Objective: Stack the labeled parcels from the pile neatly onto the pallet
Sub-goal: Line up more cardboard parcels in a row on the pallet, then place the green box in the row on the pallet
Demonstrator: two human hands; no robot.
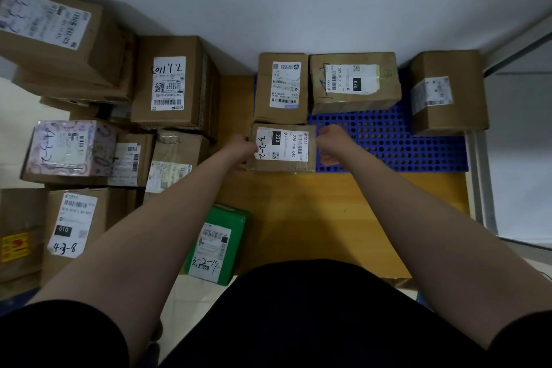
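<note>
Fingers of left hand point(242, 150) and right hand point(331, 144) clamped the 220 box point(282, 148) by its sides, at the blue pallet point(412, 143) front-left corner, just in front of another box point(282, 88). 070 box point(354, 82) sat beside that. Pile point(98, 128) was off left.

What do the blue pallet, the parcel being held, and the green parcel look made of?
Blue pallet: likely moulded plastic, uniform colour with a hole grid. Held parcel: matte brown cardboard with a white paper label. Green parcel: smooth, slightly glossy surface, possibly plastic wrap or coated card; unclear.
</note>
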